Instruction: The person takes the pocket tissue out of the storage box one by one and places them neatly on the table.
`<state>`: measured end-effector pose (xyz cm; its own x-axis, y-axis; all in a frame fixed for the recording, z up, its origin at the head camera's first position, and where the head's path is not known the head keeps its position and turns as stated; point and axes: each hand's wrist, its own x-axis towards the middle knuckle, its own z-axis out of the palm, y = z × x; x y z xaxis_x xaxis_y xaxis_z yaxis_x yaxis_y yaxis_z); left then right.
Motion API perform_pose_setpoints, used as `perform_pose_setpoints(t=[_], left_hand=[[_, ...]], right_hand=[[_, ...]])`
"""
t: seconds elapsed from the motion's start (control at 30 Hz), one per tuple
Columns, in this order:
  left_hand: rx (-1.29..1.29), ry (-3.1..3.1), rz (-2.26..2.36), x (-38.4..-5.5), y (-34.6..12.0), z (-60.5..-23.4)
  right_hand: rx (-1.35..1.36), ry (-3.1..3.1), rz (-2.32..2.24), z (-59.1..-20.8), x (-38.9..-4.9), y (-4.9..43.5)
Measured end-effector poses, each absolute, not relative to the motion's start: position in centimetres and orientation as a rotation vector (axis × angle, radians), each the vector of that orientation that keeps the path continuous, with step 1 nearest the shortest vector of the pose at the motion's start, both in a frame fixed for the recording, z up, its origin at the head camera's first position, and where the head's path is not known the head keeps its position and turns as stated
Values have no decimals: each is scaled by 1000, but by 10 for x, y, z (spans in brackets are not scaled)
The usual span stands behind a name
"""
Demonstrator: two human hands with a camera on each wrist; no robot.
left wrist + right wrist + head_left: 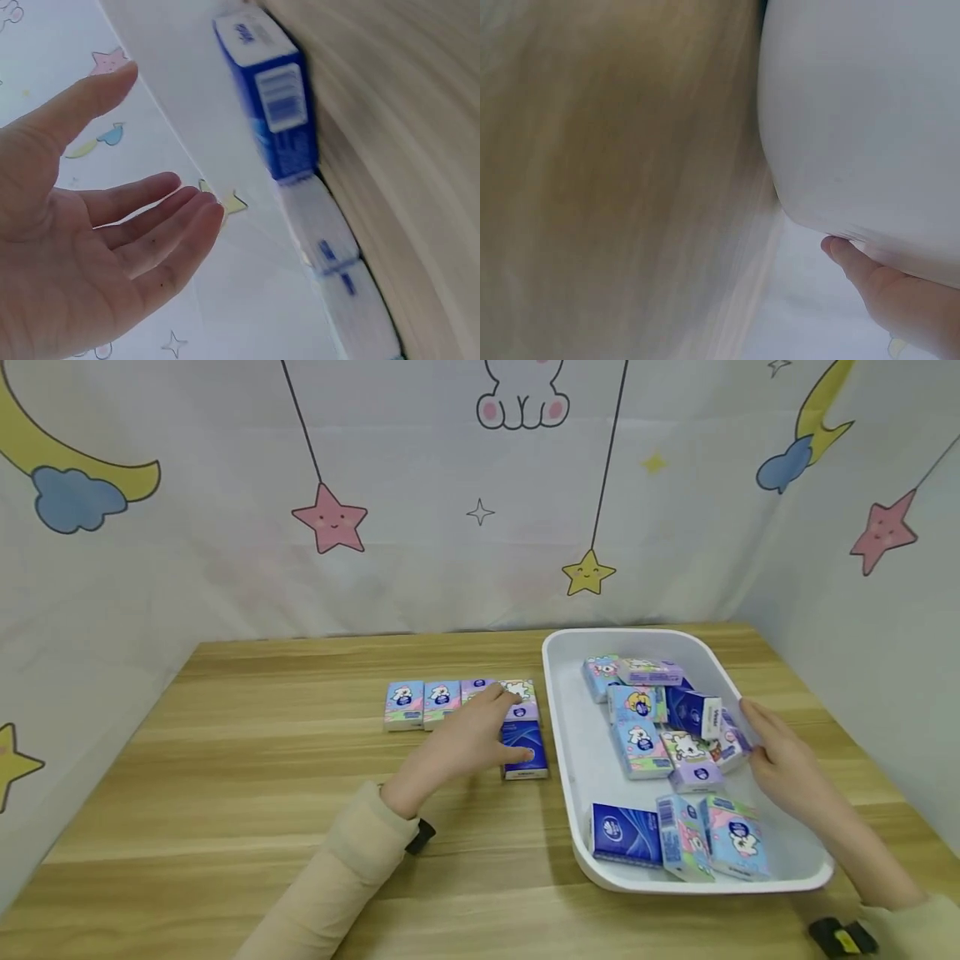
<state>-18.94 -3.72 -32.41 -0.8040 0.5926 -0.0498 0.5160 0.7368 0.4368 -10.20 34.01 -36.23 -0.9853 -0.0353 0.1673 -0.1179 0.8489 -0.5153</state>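
My left hand (465,735) hovers over a short row of tissue packs (405,702). Its fingers are spread and loosely bent, with nothing between them in the left wrist view. Below its thumb lies a dark blue tissue pack (528,735), at the front of the row's right end. My right hand (787,764) reaches over the right rim of a white bin (566,777). Between its thumb and fingers shows a blurred purple tissue pack (738,731), which it appears to pinch. The right wrist view hides this pack behind the bin wall.
Several blue, pink and purple tissue packs (641,752) lie jumbled in the bin, with a dark blue one (626,835) near its front left corner. The wood-grain table (225,760) meets a patterned white curtain (420,585) at the back.
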Motion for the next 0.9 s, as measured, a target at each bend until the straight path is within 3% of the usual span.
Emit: perform_pose_setpoints(t=[0.3, 0.9], left_hand=[[1074, 2664, 679, -184, -11, -304], [1304, 2626, -10, -191, 59, -286]], right_hand=[[116, -2879, 834, -363, -103, 340], [136, -2848, 818, -364, -105, 338]])
